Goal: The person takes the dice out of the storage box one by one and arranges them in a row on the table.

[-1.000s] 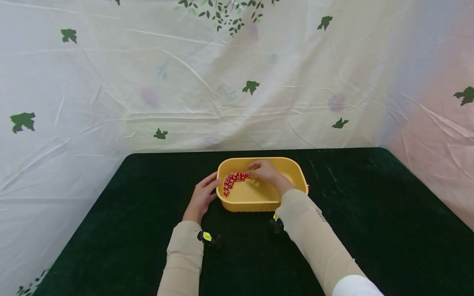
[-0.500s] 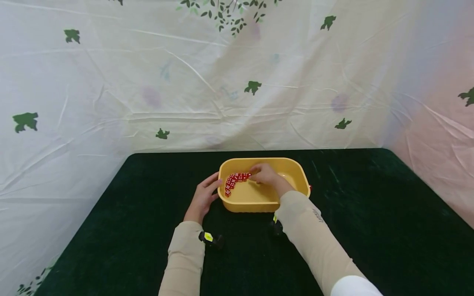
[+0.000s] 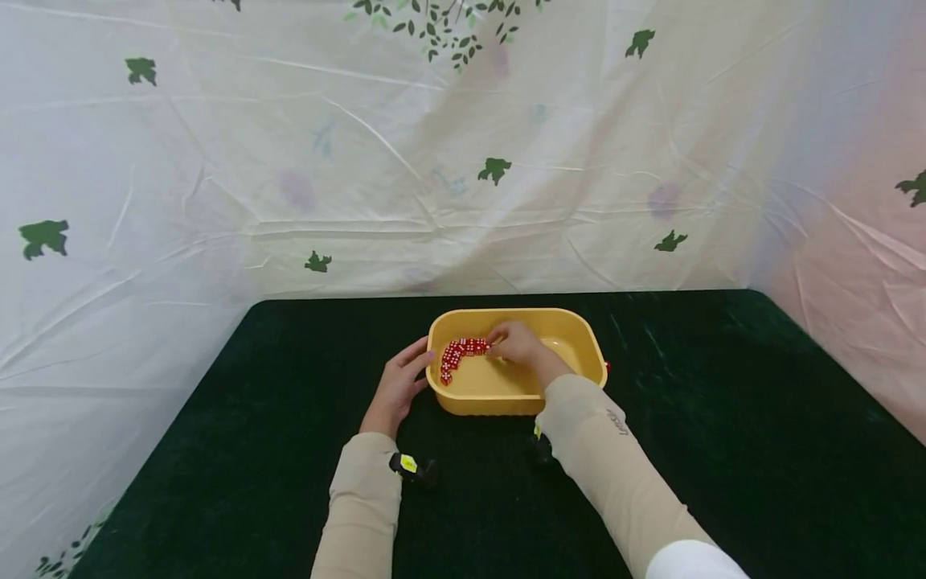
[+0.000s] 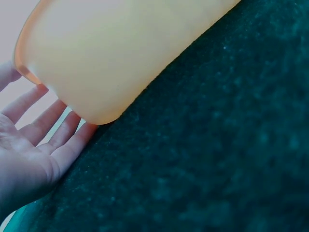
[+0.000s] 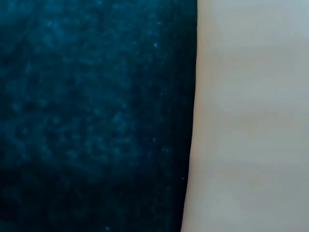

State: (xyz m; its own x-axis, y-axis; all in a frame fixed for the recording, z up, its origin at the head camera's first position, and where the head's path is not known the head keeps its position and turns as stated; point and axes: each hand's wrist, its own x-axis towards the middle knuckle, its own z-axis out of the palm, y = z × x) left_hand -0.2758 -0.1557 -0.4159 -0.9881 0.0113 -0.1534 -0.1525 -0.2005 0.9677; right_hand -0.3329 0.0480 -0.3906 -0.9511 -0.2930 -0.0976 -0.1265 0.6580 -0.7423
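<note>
When looking just below the head view's centre, find red dice point(image 3: 459, 352) in a bent row in the left half of a yellow tub point(image 3: 499, 405). Note the right hand point(image 3: 518, 343), in from the lower right, with fingers bent at the row's end; pinching a die or only touching, impossible to say. See the left hand point(image 3: 396, 388) at the tub's left end, with loosely spread fingers against the outer wall, thumb at the rim. Trace both sleeves point(image 3: 365, 498) to the bottom edge, over green cloth point(image 3: 470, 523).
</note>
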